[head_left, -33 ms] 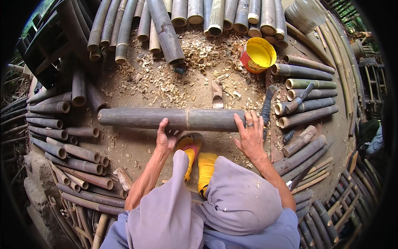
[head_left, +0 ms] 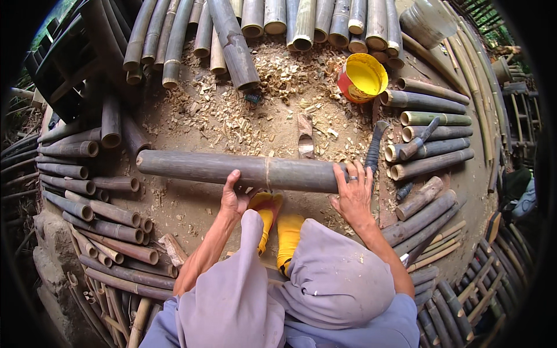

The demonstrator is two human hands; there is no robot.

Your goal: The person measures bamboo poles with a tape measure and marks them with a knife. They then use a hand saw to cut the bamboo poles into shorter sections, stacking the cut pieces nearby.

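A long dark bamboo tube [head_left: 214, 167] with a pale node ring lies crosswise in front of me. Its right end is tilted slightly toward me. My left hand [head_left: 235, 200] supports it near the middle, thumb up on the near side and fingers hidden underneath. Over the right end, my right hand [head_left: 354, 194], with a ring on one finger, has its fingers curled on top. Just beyond the tube sits a small notched wooden block [head_left: 305, 136]. A dark tool with a wrapped handle [head_left: 375, 145] lies beyond my right hand.
Bamboo tubes are stacked at the far side [head_left: 278, 20], left [head_left: 113, 232] and right [head_left: 432, 151]. A red and yellow bucket [head_left: 362, 78] with yellow contents stands at the far right. Wood chips [head_left: 232, 122] litter the ground. My feet in yellow socks [head_left: 288, 240] are below the tube.
The bamboo tube's right end has swung a little toward me, while its left end stays nearly in place. My right hand has moved slightly with it; both hands keep their hold.
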